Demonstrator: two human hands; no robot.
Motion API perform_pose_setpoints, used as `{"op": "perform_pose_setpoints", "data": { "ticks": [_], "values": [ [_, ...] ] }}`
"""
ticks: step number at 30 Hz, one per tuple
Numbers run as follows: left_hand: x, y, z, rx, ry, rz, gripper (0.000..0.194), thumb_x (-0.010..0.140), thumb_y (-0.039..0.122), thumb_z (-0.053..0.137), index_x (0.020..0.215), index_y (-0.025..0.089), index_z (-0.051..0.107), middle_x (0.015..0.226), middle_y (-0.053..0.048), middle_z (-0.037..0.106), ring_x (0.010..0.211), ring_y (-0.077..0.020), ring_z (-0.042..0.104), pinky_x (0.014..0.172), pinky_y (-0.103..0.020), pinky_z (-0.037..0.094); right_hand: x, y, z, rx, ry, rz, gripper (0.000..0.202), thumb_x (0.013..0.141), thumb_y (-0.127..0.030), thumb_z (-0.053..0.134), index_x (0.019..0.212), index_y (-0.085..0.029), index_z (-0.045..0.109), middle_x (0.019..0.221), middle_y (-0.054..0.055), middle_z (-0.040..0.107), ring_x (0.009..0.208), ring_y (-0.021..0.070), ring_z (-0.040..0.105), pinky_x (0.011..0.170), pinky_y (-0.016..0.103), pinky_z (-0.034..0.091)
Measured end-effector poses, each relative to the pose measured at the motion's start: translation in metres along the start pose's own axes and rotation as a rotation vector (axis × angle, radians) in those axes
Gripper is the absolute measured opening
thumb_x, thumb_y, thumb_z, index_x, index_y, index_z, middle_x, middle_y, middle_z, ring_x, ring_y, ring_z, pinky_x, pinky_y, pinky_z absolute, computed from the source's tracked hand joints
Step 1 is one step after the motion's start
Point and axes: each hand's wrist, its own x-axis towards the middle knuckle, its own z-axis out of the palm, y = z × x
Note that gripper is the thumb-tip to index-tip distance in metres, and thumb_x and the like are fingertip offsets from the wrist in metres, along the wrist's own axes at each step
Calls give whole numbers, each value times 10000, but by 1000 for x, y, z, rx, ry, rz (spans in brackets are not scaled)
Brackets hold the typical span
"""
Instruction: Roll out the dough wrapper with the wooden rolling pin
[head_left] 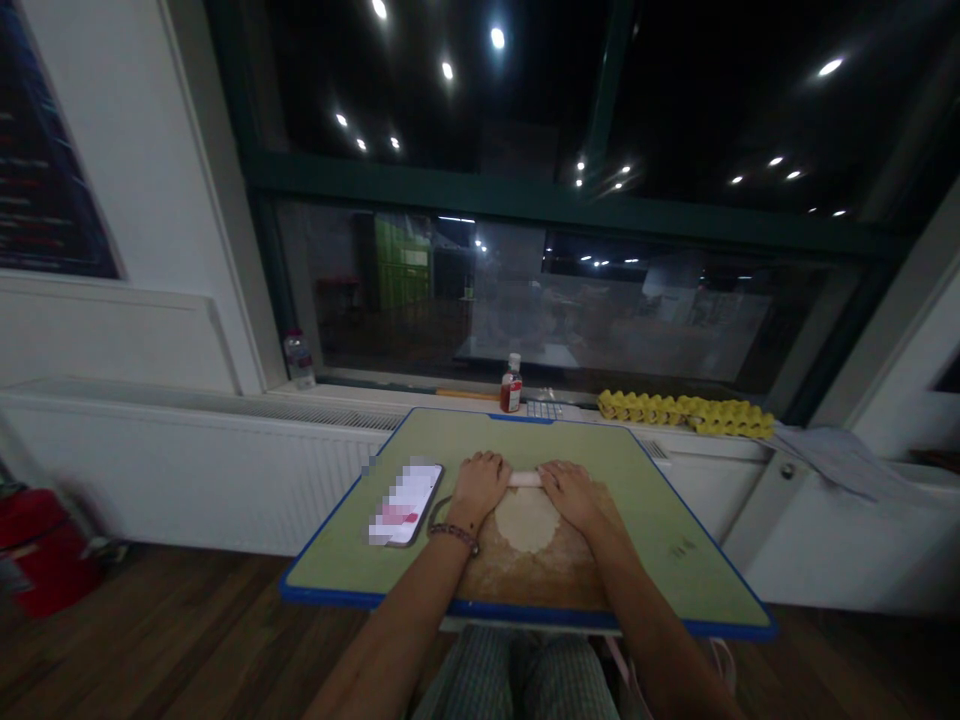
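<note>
A light rolling pin (526, 479) lies crosswise over the far edge of a flat, roughly round sheet of dough (527, 520). On the pin's left end rests my left hand (482, 486), fingers curled over it; a beaded bracelet (454, 536) circles that wrist. My right hand (571, 492) grips the opposite end in the same way. Beneath the dough is a brown board or mat (534, 582), dusted pale in places. The dough's edge nearest me is uneven. How far the pin reaches under my palms is hidden.
A phone (406, 505) with a lit screen lies left on the green, blue-edged table (682, 580). Along the sill stand a small red-brown bottle (511, 384), yellow egg trays (686, 413) and a clear bottle (299, 360). A red fire extinguisher (45, 550) is on the floor.
</note>
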Motion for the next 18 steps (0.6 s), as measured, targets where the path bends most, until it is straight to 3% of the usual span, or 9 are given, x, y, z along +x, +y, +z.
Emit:
{"op": "perform_pose_setpoints", "data": {
  "ticks": [8, 12, 15, 18],
  "values": [
    [1, 0, -1, -18, -16, -73, 329, 969, 276, 395, 1036, 145, 690, 1045, -112, 728, 991, -258, 653, 855, -381, 461, -2, 4, -4, -259, -41, 46, 395, 1017, -215, 308, 1238, -143, 627, 1256, 131, 654, 1173, 198, 584, 1054, 338, 366],
    [1, -1, 0, -9, -40, -71, 350, 972, 282, 378, 1005, 160, 705, 1018, -102, 739, 938, -254, 679, 829, -375, 471, -1, 8, 1, -351, -62, 55, 419, 1008, -172, 289, 1281, -128, 603, 1165, 165, 688, 1063, 220, 647, 954, 355, 457],
    [1, -2, -1, -11, -66, -29, 372, 982, 284, 357, 987, 170, 711, 1017, -93, 741, 922, -246, 689, 816, -364, 479, 0, 8, 3, -340, -77, 140, 441, 1024, -211, 267, 1345, -155, 564, 1088, 157, 717, 968, 216, 685, 846, 329, 501],
    [0, -2, -2, -22, -71, -15, 365, 983, 279, 357, 1005, 183, 708, 1036, -82, 739, 923, -241, 692, 814, -359, 487, 1, 8, 3, -283, -85, 196, 474, 1046, -283, 216, 1285, -195, 617, 1044, 126, 734, 956, 201, 694, 826, 303, 501]
  ]
}}
